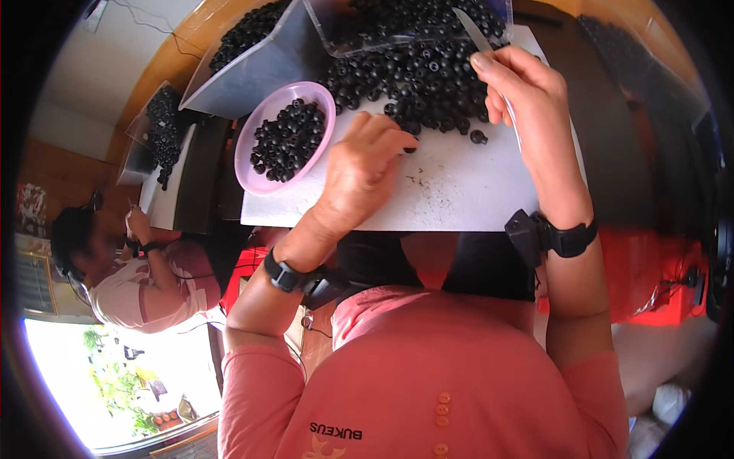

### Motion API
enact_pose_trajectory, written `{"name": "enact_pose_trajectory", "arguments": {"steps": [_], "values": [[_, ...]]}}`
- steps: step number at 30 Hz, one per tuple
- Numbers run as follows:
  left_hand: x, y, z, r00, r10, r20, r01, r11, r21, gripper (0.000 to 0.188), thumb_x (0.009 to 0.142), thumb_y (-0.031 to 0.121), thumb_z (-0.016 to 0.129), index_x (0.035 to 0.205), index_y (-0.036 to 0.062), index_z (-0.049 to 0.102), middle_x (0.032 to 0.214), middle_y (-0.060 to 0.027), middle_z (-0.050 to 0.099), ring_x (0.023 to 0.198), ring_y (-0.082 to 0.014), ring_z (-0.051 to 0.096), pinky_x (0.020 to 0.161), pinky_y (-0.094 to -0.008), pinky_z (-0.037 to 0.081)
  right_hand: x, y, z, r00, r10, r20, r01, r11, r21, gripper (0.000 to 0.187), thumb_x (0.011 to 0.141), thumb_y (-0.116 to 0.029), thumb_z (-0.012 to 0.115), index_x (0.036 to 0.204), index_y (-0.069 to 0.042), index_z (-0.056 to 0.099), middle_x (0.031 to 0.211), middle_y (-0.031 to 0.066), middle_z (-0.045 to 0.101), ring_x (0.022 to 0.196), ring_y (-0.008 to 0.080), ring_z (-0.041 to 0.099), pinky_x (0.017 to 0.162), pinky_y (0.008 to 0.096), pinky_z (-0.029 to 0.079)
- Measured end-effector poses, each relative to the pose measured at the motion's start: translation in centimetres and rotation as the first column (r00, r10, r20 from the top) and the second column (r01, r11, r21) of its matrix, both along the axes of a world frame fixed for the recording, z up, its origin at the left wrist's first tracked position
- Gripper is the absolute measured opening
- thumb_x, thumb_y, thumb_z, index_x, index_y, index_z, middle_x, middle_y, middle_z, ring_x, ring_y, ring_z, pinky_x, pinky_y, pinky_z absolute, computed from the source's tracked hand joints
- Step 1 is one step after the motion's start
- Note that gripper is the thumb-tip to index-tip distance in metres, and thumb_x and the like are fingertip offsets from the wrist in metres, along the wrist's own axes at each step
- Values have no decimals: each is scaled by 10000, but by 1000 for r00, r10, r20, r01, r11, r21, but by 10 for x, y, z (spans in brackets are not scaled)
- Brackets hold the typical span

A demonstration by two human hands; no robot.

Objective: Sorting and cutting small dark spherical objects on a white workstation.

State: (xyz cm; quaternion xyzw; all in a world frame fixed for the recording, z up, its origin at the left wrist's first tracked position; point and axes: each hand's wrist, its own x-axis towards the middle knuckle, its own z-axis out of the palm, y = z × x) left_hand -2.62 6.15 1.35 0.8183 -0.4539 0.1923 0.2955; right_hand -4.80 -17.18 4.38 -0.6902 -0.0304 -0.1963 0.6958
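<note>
My left hand (361, 164) is over the white board (466, 183), its fingers closed at the tips on a small black round part (410, 150). In my right hand (531, 88) is a knife, its slim metal blade (472, 32) pointing up and left, away from the board. Beyond both hands spreads a loose heap of small black round parts (428, 84), several showing a hole. One such part (479, 137) lies apart, near my right hand. A pink bowl (243, 157), partly filled with the same parts, stands left of my left hand.
A clear bin (336, 50) on its side spills parts at the back; a translucent bin (252, 76) stands beside it. Dark crumbs (428, 183) dot the board. At the left, another person (153, 283) sits at a table with more parts. Red plastic (642, 275) is at right.
</note>
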Motion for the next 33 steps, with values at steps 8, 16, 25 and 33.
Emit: {"name": "enact_pose_trajectory", "arguments": {"steps": [8,16,25,33], "values": [[-18,12,1,955,200,-217,-220,973,-72,134,787,14,726,912,17,678,832,-70,607,756,-183,604,624,-300,476,-1,-1,-6,1000,-10,11,11,996,-90,253,919,-272,703,839,-33,678,564,-46,468,484,48,441,477,215,299],[-1,-12,-6,970,207,-125,-205,978,24,138,788,17,738,914,2,683,787,-66,597,723,-157,602,617,-276,478,0,0,-6,1000,-3,-7,2,994,-109,238,921,-259,697,830,-40,673,565,-47,472,487,41,442,475,208,299],[-10,-2,-2,961,156,-228,-184,977,-109,115,739,-7,710,839,29,666,794,-85,600,772,-261,591,646,-382,490,-6,8,2,1000,5,16,-3,988,-153,230,911,-255,702,821,-46,673,559,-54,482,492,33,450,472,205,294],[-3,-23,-4,982,189,20,-190,978,84,144,748,6,729,880,28,677,820,-83,599,792,-253,590,669,-365,496,-5,9,1,1000,-7,-24,4,992,-129,232,910,-262,703,820,-50,673,561,-56,482,497,31,449,473,206,285]]}}
